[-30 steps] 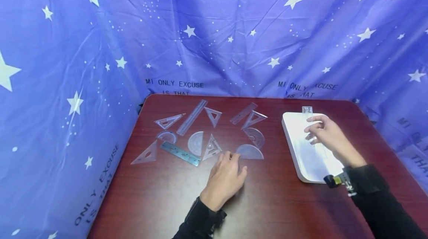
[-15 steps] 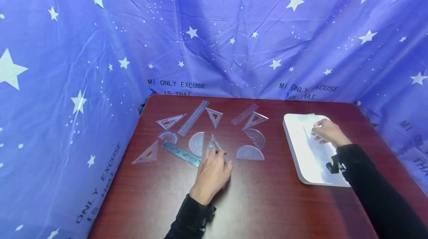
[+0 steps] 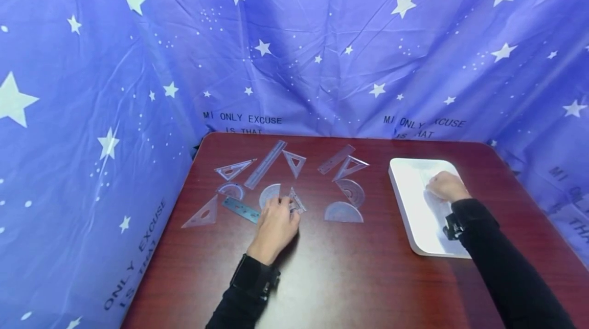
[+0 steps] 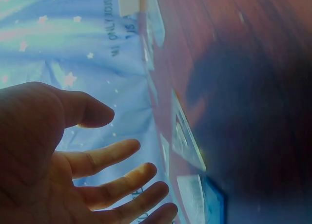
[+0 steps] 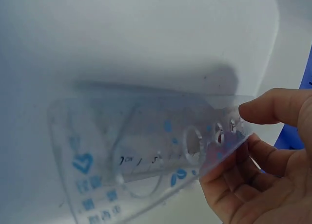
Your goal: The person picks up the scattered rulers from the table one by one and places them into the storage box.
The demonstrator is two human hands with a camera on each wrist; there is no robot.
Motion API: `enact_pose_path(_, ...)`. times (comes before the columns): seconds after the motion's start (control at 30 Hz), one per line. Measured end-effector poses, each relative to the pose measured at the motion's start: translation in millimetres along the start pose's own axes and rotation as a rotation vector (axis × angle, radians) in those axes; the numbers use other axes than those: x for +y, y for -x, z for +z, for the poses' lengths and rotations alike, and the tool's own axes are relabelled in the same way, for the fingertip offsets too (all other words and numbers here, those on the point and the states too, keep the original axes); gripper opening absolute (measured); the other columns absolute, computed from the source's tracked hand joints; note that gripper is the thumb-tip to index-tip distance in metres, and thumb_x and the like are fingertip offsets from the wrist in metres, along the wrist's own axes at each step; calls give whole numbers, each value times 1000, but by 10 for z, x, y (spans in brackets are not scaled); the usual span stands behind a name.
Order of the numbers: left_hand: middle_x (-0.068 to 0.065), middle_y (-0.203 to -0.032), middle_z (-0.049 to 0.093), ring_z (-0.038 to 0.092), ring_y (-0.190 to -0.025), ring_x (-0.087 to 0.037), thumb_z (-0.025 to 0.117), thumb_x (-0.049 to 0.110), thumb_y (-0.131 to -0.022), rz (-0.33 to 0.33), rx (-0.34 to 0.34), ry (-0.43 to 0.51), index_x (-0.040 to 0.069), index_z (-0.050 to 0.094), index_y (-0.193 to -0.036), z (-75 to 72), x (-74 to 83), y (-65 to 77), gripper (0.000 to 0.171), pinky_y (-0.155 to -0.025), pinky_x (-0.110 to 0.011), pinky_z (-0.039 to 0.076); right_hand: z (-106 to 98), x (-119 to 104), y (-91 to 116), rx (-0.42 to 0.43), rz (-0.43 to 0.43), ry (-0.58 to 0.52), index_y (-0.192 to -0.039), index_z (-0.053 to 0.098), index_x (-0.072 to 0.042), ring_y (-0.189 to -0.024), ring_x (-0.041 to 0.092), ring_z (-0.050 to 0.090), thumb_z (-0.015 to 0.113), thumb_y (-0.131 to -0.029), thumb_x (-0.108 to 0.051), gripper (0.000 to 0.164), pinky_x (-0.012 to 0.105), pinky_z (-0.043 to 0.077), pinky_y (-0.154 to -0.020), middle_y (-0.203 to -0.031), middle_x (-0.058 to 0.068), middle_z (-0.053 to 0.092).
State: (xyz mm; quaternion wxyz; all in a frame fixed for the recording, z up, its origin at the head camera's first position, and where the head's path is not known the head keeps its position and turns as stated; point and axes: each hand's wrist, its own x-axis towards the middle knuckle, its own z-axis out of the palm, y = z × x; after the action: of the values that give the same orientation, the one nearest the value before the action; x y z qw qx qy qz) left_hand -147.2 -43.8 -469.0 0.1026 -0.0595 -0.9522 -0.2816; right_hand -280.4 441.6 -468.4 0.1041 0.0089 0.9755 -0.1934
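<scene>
Clear plastic: the right hand (image 5: 278, 177) pinches a ruler (image 5: 168, 139), the left hand (image 3: 275, 224) has fingers apart

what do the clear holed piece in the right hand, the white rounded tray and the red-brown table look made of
Clear flat drafting piece with round holes: probably glossy plastic; it's see-through, with blue printing.
White rounded rectangular tray: likely smooth plastic, given its moulded-looking corners, though painted metal is possible.
Red-brown table: grained and shiny, so varnished wood or laminate; I can't tell which.
</scene>
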Motion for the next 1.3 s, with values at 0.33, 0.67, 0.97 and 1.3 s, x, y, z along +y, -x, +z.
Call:
enact_pose_path(0.33, -24, -129, 68, 64, -118, -41, 64, 23, -102, -75, 9, -56, 0, 66, -136, -207, -281, -478, 40, -101, -54, 56, -94, -280, 371, 97, -22, 41, -131, 55, 23, -111, 62, 62, 64, -96, -20, 56, 69, 53, -92, -124, 46, 62)
enact_pose_path(0.67, -27, -133, 66, 63, -121, -43, 58, 23, -105, -65, 45, -63, -4, 60, -142, -288, -374, -934, 47, -103, -53, 55, -86, -1159, 1043, 364, -243, -65, -136, 57, 17, -109, 57, 68, 74, -95, -12, 53, 68, 54, -91, -130, 43, 62)
enact_pose_path(0.97, -31, -130, 63, 58, -123, -49, 64, 23, -101, -95, -19, -172, -10, 61, -131, -58, -495, -1137, 45, -103, -59, 53, 350, -1614, 1628, 452, -312, -221, -138, 61, 8, -117, 48, 66, 76, -94, -9, 49, 62, 57, -91, -134, 34, 63)
enact_pose_path(1.3, -33, -128, 60, 55, -126, -50, 63, 18, -99, -187, -90, -218, -11, 57, -129, 33, -535, -1319, 42, -100, -61, 54, 893, -1866, 2054, 448, -251, -289, -138, 63, 4, -125, 45, 65, 82, -91, -8, 52, 65, 53, -101, -134, 26, 67)
